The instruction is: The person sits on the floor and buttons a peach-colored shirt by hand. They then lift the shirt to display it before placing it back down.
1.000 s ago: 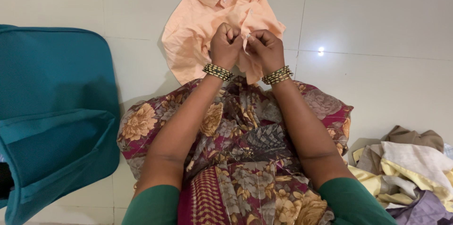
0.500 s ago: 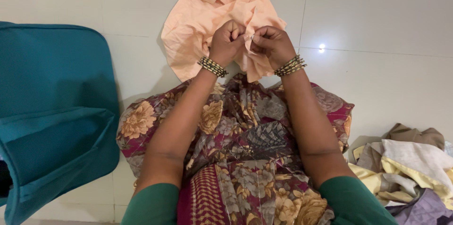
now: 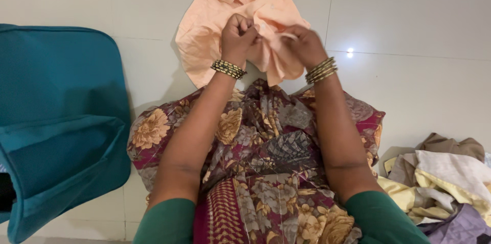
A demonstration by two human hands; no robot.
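Observation:
A peach collared shirt [image 3: 212,24] lies crumpled on the pale tiled floor in front of my knees, its collar pointing away from me. My left hand [image 3: 236,34] is closed on a fold of the shirt's front near the middle. My right hand [image 3: 303,44] pinches the cloth just to the right of it, a little blurred. Both wrists wear beaded bangles. My lap is covered by a maroon floral garment [image 3: 255,147].
A teal fabric bag [image 3: 56,121] stands open at my left. A heap of folded and loose cloths [image 3: 440,182] in beige, yellow and lilac lies at the lower right. Pale floor tiles [image 3: 409,19] stretch beyond the shirt.
My hands have drawn slightly apart and moved a little farther from me, spreading the shirt's front between them. The shirt's lower edge has shifted with them.

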